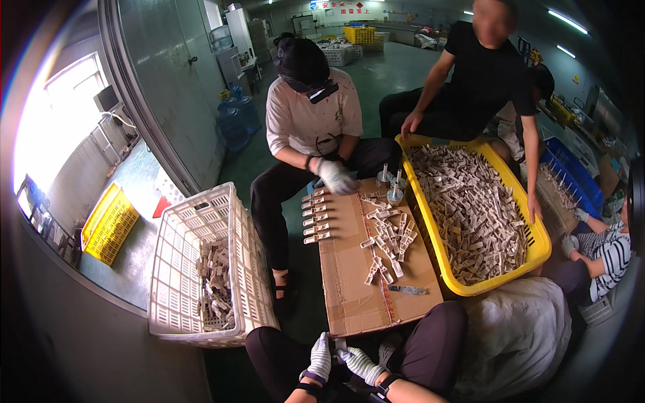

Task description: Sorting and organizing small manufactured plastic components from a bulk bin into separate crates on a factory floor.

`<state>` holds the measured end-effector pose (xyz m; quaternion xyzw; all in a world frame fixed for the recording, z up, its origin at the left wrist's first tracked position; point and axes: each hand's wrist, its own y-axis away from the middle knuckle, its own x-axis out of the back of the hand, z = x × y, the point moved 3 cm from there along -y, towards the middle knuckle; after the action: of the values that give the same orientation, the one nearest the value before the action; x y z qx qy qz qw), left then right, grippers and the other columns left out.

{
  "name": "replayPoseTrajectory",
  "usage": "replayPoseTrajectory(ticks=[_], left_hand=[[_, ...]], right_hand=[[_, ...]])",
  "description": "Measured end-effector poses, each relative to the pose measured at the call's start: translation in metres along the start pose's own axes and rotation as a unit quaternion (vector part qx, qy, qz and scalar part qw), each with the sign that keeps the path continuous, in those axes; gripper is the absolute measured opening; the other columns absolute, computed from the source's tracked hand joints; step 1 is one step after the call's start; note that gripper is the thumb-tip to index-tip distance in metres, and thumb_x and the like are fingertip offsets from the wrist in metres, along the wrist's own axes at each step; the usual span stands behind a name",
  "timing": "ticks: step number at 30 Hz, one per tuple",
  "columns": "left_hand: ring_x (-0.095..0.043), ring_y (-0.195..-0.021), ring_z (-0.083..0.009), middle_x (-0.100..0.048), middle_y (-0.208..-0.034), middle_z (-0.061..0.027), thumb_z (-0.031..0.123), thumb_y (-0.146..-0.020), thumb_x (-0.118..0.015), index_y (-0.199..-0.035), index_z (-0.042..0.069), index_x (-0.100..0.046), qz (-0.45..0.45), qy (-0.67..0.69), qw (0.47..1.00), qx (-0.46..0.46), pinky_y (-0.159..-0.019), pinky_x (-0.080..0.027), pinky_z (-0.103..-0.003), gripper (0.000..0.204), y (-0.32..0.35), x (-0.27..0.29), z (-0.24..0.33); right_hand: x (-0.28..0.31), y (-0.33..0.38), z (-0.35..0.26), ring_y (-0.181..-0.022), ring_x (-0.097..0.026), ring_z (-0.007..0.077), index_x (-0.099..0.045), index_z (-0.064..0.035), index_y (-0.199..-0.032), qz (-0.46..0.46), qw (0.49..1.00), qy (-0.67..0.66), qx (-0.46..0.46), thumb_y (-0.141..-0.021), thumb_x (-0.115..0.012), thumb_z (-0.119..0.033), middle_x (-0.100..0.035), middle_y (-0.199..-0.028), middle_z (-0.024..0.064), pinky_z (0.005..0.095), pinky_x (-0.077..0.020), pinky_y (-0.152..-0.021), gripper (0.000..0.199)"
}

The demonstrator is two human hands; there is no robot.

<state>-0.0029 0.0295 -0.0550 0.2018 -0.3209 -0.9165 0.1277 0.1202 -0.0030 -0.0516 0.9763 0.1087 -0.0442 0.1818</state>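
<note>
Gloved left hand (320, 361) and right hand (361, 365) pinch a pale piece (340, 344) beside cardboard (346, 289) (loose clips (385, 233) cluttering it).

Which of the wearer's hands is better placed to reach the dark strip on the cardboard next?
Right hand, probably: the dark strip lies on its side of the cardboard, farther from the left hand.

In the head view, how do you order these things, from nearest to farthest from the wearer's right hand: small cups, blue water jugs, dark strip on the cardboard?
1. Dark strip: on the near part of the cardboard, ahead of the right hand.
2. Small cups: at the cardboard's far end.
3. Blue water jugs: beyond the cardboard, to the left.
</note>
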Motion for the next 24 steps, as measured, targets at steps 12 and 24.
replayPoseTrajectory(ticks=[12,24], left_hand=[[-0.064,-0.075,-0.0170,-0.068,-0.088,-0.0046,0.039,-0.097,-0.051,-0.101,0.007,-0.066,0.002,-0.004,1.000,0.003,-0.071,-0.054,-0.033,0.036,0.004,0.000,0.002],[-0.061,-0.078,-0.0127,-0.067,-0.091,-0.0017,0.039,-0.098,-0.049,-0.105,0.009,-0.066,-0.029,0.007,1.000,-0.004,-0.072,-0.050,-0.028,0.035,-0.002,0.000,-0.002]], right_hand=[[0.002,-0.002,0.010,-0.075,-0.052,0.0083,-0.064,-0.0032,-0.109,-0.012,0.999,0.042,-0.021,-0.097,-0.053,-0.020,-0.062,-0.086,-0.0029,0.0257,-0.0457,-0.069,0.024],[0.003,-0.011,0.030,-0.078,-0.052,0.0073,-0.063,-0.0036,-0.113,-0.017,1.000,0.006,-0.018,-0.098,-0.053,-0.019,-0.062,-0.089,-0.0036,0.0244,-0.0461,-0.072,0.024]])
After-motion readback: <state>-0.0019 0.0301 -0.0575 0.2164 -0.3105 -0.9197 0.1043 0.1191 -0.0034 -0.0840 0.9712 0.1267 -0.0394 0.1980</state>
